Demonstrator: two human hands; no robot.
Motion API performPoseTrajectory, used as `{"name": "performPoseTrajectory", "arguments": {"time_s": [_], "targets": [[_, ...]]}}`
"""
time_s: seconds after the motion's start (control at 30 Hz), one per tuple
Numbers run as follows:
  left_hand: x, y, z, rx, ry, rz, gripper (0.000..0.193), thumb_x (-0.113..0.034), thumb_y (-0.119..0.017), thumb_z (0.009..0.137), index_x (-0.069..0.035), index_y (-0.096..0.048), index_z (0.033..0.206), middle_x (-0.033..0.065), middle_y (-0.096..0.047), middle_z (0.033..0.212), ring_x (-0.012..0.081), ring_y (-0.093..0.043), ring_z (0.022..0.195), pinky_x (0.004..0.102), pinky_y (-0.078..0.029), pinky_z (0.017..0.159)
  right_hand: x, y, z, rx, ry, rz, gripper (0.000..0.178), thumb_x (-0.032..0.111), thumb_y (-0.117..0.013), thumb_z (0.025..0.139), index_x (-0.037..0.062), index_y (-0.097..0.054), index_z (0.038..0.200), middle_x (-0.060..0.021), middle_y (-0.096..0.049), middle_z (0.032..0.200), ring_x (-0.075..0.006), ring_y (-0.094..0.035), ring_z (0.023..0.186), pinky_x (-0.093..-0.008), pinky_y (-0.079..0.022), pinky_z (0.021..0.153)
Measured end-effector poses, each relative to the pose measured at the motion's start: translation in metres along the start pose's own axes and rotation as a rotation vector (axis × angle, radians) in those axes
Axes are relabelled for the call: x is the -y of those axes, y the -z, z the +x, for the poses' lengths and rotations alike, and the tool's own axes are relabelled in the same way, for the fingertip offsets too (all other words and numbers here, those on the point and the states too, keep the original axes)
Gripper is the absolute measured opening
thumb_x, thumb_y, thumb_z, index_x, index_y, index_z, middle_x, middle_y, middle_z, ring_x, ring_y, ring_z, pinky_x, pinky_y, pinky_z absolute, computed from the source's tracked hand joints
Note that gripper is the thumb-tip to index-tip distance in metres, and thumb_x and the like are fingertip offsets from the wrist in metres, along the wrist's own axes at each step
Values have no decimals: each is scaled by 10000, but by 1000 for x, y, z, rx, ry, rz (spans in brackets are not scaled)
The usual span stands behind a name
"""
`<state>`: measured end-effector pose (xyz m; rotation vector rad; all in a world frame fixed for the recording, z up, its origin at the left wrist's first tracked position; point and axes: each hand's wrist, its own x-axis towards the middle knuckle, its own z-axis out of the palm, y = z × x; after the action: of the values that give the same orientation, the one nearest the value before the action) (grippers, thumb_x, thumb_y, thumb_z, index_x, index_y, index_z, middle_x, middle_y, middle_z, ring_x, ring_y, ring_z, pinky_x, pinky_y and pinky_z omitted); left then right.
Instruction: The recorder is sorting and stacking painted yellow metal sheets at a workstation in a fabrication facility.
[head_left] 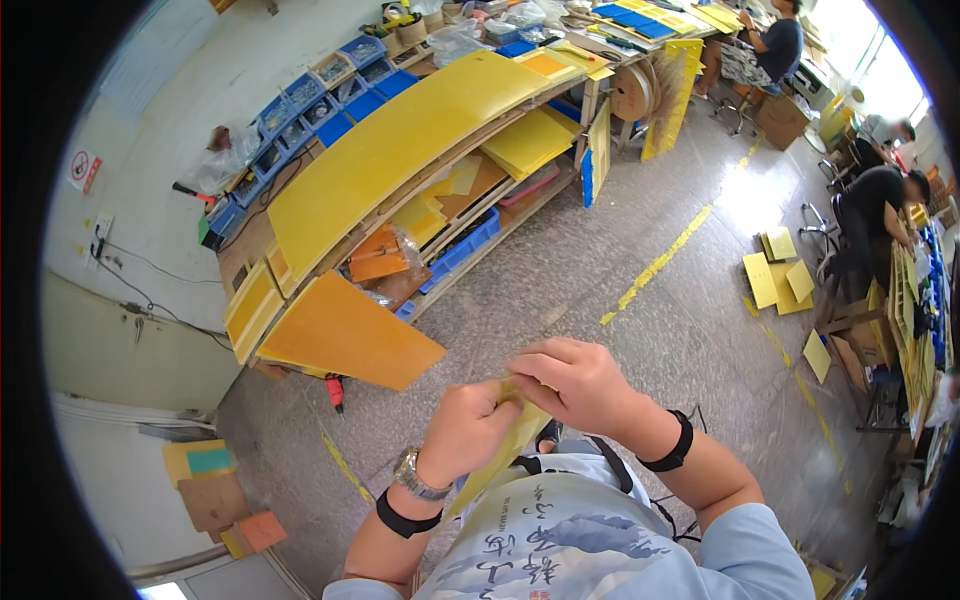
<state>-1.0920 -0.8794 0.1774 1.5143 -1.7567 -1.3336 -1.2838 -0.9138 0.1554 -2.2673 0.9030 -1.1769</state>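
In front of my body I hold a narrow piece of yellow sheet (518, 440), which slants down toward my shirt. My left hand (468, 430) is closed round its upper part, thumb on top. The fingers of my right hand (572, 382) are bent and pinched together at the sheet's top end, right beside the left thumb. What lies between the right fingertips is mostly hidden by the hand. Part of the sheet's lower end is lost against my shirt and left forearm.
A long workbench with a yellow top sheet (400, 140) stands ahead, an orange panel (350, 330) leaning at its near end. Blue bins (305, 90) line its back. A red tool (335, 393) pokes out below the panel. Yellow boards (762, 280) lie on the floor at right, near seated people.
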Motion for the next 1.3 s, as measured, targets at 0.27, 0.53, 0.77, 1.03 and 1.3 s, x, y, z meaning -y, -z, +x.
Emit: {"name": "performPoseTrajectory", "arguments": {"time_s": [0.27, 0.53, 0.77, 1.03, 1.3], "targets": [[19, -8, 1, 54, -78, -9, 215, -125, -587, 889, -18, -719, 1021, 148, -700, 749, 199, -689, 681, 344, -530, 644, 2, 1, -2, 155, -7, -122, 178, 93, -717, 842, 70, -641, 1002, -87, -645, 899, -283, -661, 781, -373, -557, 683], [26, -14, -8, -2, -42, -119, 189, -151, -591, 867, -26, -716, 932, 164, -672, 706, 201, -670, 637, 347, -520, 624, -1, -9, -7, 237, -23, -82, 203, 68, -699, 843, 55, -619, 1029, -110, -646, 931, -312, -659, 835, -397, -551, 739], [26, -14, -9, 15, -69, -94, 207, -155, -583, 869, -30, -723, 956, 156, -666, 690, 200, -644, 615, 351, -510, 613, -2, -10, -13, 240, -121, -56, 198, 39, -692, 831, 54, -604, 1008, -128, -639, 900, -332, -648, 807, -405, -536, 688], [23, -7, -14, 96, 35, -153, 233, -157, -608, 897, -27, -735, 1043, 87, -708, 737, 108, -623, 654, 313, -504, 612, -18, -20, -21, -148, -565, 271, 63, 22, -640, 896, 36, -600, 943, -71, -622, 747, -150, -596, 625, -313, -487, 579], [17, 8, -6, 64, 6, -39, 227, -200, -612, 912, -30, -714, 1022, 203, -617, 679, 274, -630, 570, 379, -478, 568, -38, 5, -47, 164, -737, 244, 46, 24, -580, 908, 8, -623, 905, -39, -630, 721, -110, -607, 659, -276, -500, 609]]}}
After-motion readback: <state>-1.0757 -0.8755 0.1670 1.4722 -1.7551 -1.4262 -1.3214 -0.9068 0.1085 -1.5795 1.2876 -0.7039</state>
